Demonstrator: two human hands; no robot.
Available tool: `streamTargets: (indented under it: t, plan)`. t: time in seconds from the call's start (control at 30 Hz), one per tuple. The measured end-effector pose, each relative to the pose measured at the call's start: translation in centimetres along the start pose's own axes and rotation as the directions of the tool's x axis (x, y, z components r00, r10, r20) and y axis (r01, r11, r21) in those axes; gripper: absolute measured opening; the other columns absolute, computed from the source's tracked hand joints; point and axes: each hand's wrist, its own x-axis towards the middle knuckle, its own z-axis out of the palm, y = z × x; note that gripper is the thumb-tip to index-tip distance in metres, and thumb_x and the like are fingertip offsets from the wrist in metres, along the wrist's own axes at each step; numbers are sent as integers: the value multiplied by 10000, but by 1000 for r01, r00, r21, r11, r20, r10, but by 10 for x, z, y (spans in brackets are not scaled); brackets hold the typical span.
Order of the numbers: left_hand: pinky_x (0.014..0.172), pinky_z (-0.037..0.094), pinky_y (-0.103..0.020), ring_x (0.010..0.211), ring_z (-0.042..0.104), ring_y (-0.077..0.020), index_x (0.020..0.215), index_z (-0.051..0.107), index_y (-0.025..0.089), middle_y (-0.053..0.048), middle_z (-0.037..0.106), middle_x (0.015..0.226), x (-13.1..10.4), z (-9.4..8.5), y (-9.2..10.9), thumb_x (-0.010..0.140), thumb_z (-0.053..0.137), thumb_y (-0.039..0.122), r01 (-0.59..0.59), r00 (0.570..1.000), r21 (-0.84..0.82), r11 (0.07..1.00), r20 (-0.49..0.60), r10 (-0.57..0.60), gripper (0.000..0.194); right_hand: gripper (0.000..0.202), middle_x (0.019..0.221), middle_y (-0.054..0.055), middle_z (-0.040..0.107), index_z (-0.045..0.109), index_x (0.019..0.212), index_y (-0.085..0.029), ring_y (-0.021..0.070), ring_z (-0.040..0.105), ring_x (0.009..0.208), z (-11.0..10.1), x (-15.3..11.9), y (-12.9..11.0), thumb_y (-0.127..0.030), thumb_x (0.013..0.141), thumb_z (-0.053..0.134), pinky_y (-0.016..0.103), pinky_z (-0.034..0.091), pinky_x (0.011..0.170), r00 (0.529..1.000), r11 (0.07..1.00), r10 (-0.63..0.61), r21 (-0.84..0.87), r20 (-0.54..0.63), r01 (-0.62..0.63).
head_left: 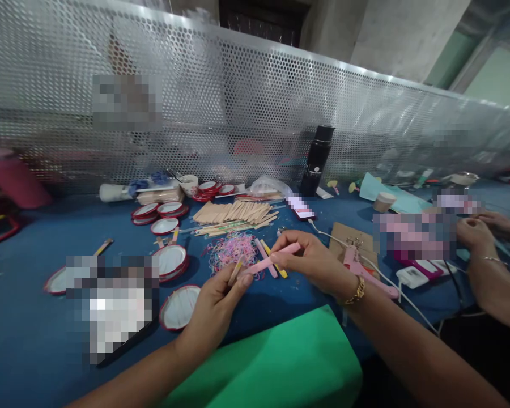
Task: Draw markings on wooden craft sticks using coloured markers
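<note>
My left hand [219, 303] is closed, pinching a flat wooden craft stick [237, 270] and touching the near end of a slim pink stick-shaped piece [261, 265]. With thumb and fingers, my right hand [312, 262] grips the same pink piece towards its far end. Whether the pink piece is a roll or solid I cannot tell. Just beyond my hands lies a heap of small multicoloured rubber bands [232, 249]. Beside it are similar pink pieces [267, 259] and a yellow one [280, 268]. A red-rimmed white disc [178, 309] lies partly behind my left hand.
Wooden sticks [233, 212] are piled further back, near more red-rimmed discs [170, 260]. A black bottle [318, 161] stands by the perforated metal screen [263, 96]. To the right are a pink glue gun [365, 272], a white cable and another person's hands [476, 235]. Green sheet [276, 362] lies in front.
</note>
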Motion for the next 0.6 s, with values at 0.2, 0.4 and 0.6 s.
streamTargets:
  t: [0.2,0.4,0.6]
  plan:
    - [556,258,-251,600,317,-124,626,431,206,53,338,632,-5,-1,-2,893,502,391,-106,994,86,991,34,103,332,418,457,-44,452,685,690,-152,78,417,450,8,5,5,-461,900,496,216,328,460,996,995,48,87,-70,-41]
    - [525,257,-248,575,301,-121,663,488,201,49,378,620,-4,-4,-3,909,461,495,22,996,-108,994,-82,-31,384,338,479,-55,472,624,713,-189,72,413,420,-49,8,-14,-428,913,494,215,413,466,676,945,-173,74,-716,320]
    - [496,220,-250,533,263,-115,645,562,191,57,332,549,-8,7,3,851,491,623,126,990,-186,974,83,-112,484,185,1003,28,664,609,1020,-241,144,645,811,12,-24,-5,-201,840,634,322,547,770,964,960,-237,-182,-117,214]
